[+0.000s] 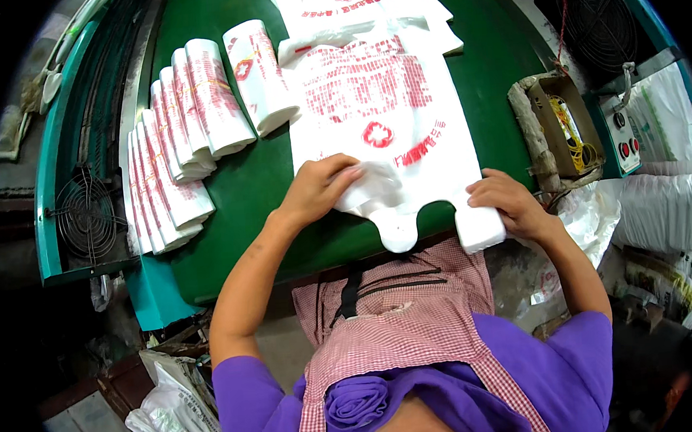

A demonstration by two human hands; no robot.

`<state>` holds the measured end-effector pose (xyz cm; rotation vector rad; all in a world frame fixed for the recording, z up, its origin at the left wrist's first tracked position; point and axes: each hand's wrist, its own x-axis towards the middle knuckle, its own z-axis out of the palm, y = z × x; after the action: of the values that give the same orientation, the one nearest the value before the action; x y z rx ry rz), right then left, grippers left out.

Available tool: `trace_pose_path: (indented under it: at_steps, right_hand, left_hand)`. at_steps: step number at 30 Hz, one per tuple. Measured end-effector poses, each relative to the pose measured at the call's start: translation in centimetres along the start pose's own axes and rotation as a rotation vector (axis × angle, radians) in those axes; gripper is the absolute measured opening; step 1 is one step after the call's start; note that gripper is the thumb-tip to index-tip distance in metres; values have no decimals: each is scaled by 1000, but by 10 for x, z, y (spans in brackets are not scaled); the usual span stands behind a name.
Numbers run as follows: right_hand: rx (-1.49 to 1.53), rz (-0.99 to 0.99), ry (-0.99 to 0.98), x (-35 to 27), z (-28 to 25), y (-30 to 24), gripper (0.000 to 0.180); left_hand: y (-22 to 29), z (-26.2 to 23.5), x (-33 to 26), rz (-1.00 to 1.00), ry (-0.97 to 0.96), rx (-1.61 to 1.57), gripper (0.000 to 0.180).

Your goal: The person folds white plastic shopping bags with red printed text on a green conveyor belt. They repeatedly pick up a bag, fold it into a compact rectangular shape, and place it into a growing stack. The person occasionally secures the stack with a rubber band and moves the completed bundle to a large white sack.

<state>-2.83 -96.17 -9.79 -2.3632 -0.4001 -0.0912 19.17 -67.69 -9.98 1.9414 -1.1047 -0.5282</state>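
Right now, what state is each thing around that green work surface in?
White plastic bags: spread out, red print up, lower left bunched.
Left hand: curled, holding the bunched part.
Right hand: touching the lower right handle.
Bag rolls: rolled up, side by side.
Box: open, yellow bands inside.
Left fan: caged; can't tell whether it's running.

Plastic bags point(371, 107): I see glare toward 12 o'clock.
Fan guard point(86, 214): dim at 9 o'clock.
Fisheye rim: black, bowing edges.

Green worktable point(503, 68) between teal frames point(161, 295) with round fan grilles point(86, 214).
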Motion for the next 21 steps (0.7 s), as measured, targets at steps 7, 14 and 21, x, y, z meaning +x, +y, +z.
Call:
trace_pose_path:
  at_steps: [7,14,21]
  right_hand:
    - [-57,439,-65,122,55,23,44]
    - [-495,8,64,100,85,24,43]
    - [-4,49,179,121,35,42,57]
  left_hand:
    - [-5,50,40,190,267,399,23]
    - [14,53,-46,324,-226,604,68]
    - [-3,5,51,-126,-269,200,17]
